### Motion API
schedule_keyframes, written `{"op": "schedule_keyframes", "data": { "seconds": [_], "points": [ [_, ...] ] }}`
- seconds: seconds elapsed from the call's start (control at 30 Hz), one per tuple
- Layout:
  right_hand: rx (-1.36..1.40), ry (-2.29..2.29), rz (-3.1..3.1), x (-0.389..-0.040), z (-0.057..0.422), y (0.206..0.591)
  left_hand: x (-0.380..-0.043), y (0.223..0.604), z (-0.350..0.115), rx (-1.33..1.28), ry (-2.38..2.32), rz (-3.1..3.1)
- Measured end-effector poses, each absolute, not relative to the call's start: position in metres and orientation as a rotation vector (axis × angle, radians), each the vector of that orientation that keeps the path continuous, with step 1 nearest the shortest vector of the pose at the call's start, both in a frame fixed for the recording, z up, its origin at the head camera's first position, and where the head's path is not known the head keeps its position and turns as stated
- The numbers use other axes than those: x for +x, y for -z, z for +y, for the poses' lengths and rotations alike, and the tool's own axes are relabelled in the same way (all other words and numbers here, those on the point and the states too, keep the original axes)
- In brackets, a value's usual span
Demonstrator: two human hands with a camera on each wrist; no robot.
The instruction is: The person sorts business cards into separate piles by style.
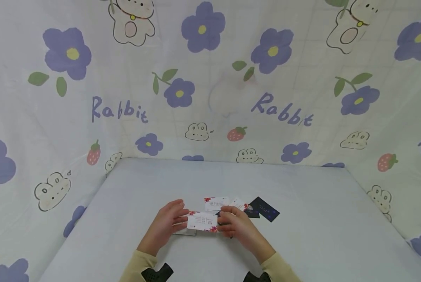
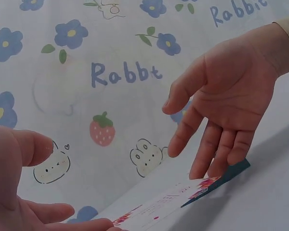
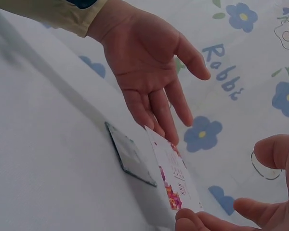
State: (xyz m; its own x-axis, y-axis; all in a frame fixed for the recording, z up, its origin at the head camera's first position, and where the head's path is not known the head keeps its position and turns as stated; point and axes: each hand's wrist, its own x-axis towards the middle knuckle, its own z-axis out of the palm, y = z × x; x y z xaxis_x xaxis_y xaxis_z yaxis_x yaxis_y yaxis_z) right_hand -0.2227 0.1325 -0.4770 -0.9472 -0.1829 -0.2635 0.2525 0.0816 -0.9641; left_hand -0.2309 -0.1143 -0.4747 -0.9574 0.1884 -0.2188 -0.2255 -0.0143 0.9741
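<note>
A white business card (image 1: 201,221) with red flower corners is held up between my two hands. My left hand (image 1: 166,221) touches its left end with extended fingers; the thumb stands apart from it. At the other end, the fingers of my right hand (image 1: 240,227) touch the card, and that thumb is also raised away, as the left wrist view shows. Below the left fingers lies a flat pale rectangle (image 3: 130,156) with a dark edge. A dark card (image 2: 236,171) shows just under the right fingertips.
Beyond the hands, a white flowered card (image 1: 215,203) lies on the white table (image 1: 312,243). To its right, another white card (image 1: 237,204) overlaps dark cards, including a tilted black one (image 1: 265,208). A patterned cloth (image 1: 210,82) hangs behind and at both sides.
</note>
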Motion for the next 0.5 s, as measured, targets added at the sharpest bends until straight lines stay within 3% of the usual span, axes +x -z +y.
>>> {"op": "schedule_keyframes", "data": {
  "seconds": [0.5],
  "points": [
    [0.159,1.935,2.108,-0.229,0.139,0.482,-0.237,0.491,-0.095,-0.082,-2.023,1.984]
  ]
}}
